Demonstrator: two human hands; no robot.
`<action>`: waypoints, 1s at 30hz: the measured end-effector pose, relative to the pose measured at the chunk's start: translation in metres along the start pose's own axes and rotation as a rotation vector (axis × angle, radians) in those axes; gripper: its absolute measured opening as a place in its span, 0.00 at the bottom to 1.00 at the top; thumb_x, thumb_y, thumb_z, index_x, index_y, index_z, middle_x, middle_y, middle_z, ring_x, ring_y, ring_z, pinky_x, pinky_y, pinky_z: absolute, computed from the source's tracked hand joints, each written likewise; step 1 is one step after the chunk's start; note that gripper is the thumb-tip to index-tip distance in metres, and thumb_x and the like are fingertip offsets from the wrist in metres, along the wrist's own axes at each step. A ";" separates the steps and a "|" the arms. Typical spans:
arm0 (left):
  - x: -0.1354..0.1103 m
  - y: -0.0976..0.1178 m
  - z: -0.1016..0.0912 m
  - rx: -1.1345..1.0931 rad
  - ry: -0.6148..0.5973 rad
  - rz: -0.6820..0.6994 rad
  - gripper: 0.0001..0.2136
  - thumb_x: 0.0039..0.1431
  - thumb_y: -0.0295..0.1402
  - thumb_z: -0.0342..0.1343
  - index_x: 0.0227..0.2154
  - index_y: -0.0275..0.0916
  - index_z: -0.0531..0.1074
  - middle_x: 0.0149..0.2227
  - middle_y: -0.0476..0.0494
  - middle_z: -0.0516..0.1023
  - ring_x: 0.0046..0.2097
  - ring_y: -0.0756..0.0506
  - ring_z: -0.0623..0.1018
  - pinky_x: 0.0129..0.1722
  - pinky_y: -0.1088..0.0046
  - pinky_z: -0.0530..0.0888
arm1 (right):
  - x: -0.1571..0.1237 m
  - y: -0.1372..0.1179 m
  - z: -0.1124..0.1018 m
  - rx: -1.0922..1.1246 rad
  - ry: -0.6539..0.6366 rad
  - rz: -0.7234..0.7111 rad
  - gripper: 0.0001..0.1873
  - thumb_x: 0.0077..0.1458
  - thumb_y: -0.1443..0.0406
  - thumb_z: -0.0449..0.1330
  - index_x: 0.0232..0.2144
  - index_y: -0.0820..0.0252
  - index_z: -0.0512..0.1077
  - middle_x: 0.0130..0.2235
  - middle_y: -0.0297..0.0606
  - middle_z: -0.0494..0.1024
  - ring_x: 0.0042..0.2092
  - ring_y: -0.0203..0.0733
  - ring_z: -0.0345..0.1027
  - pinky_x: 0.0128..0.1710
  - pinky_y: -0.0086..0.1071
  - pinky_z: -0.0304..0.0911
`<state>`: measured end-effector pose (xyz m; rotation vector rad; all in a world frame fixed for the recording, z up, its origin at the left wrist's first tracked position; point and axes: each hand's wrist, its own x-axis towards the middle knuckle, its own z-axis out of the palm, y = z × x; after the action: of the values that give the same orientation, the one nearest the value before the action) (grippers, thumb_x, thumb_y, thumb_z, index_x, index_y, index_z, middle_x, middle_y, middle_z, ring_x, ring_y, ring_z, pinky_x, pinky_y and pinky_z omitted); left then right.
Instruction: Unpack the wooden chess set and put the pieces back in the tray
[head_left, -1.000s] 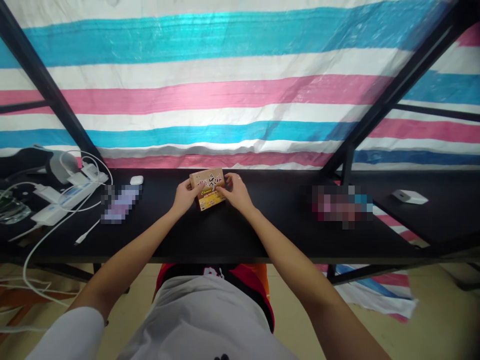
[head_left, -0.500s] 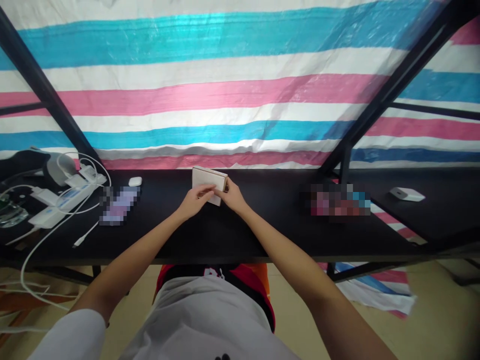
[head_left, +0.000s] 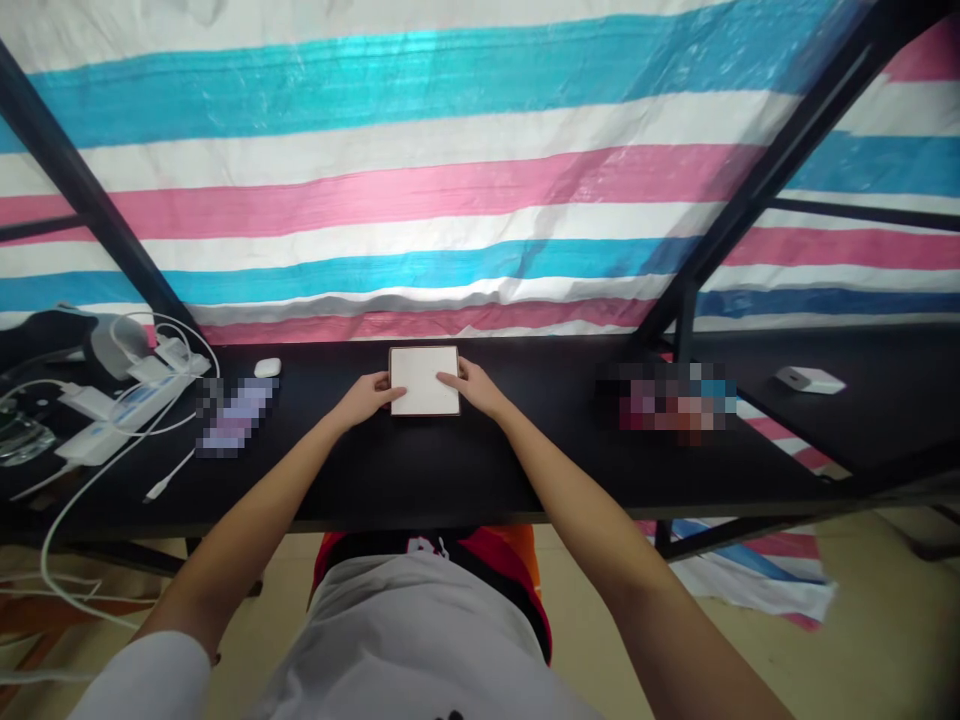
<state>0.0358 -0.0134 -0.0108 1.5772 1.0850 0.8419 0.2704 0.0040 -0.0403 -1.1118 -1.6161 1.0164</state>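
Nearest, below left hand (head_left: 364, 398) and right hand (head_left: 480, 388): grey shirt (head_left: 427, 630), then red-and-black shorts (head_left: 517, 570); pale waist mark (head_left: 420, 545), partly covered, unreadable. Next, bare stretch of black desk (head_left: 450, 480).

Between hands: shallow box (head_left: 424, 395), plain white face up, thin brown rim, looks squared to the desk edge. Gripped from both sides, thumbs (head_left: 450, 380) on the face, other fingers around or behind the edges, mostly hidden. Resting on the desk or slightly lifted: can't tell.

For a good hold: match pressure left and right, press thumbs lightly to avoid denting (probably thin card), support from the edges, leave the middle uncovered, tilt both sides together.

Writing: none visible on the white face. Left of left hand: white cable plug (head_left: 157, 490), pixelated patch (head_left: 238, 418), small white case (head_left: 268, 368), all without readable text; farther left, power strip (head_left: 97, 442) with bluish labelling, too small to read. Right of right hand: pixelated patch of reds and blue (head_left: 667, 400), then white adapter (head_left: 810, 380), no legible brand. Farthest, beyond hands: striped sheeting (head_left: 420, 185), no lettering seen.
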 end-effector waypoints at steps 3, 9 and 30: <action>0.000 -0.001 0.000 0.022 0.011 0.000 0.24 0.41 0.42 0.66 0.41 0.33 0.73 0.39 0.38 0.78 0.42 0.39 0.77 0.39 0.61 0.74 | 0.000 0.002 -0.002 -0.059 -0.013 -0.004 0.25 0.48 0.51 0.61 0.44 0.61 0.70 0.44 0.43 0.77 0.44 0.45 0.71 0.46 0.41 0.65; 0.003 -0.005 -0.004 0.049 0.047 0.031 0.24 0.41 0.41 0.66 0.40 0.34 0.71 0.38 0.38 0.78 0.40 0.39 0.77 0.38 0.62 0.75 | -0.005 -0.007 -0.002 -0.128 0.020 -0.036 0.24 0.48 0.50 0.60 0.43 0.60 0.70 0.44 0.42 0.77 0.42 0.45 0.71 0.44 0.39 0.64; 0.000 -0.001 -0.003 0.218 0.166 0.147 0.21 0.44 0.41 0.63 0.41 0.37 0.72 0.37 0.42 0.77 0.35 0.44 0.76 0.38 0.67 0.71 | -0.008 -0.011 -0.003 -0.284 0.106 -0.073 0.22 0.48 0.48 0.58 0.38 0.57 0.71 0.35 0.36 0.76 0.34 0.41 0.67 0.39 0.36 0.62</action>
<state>0.0327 -0.0127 -0.0108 1.8118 1.2231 0.9943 0.2724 -0.0064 -0.0311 -1.2615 -1.7371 0.6827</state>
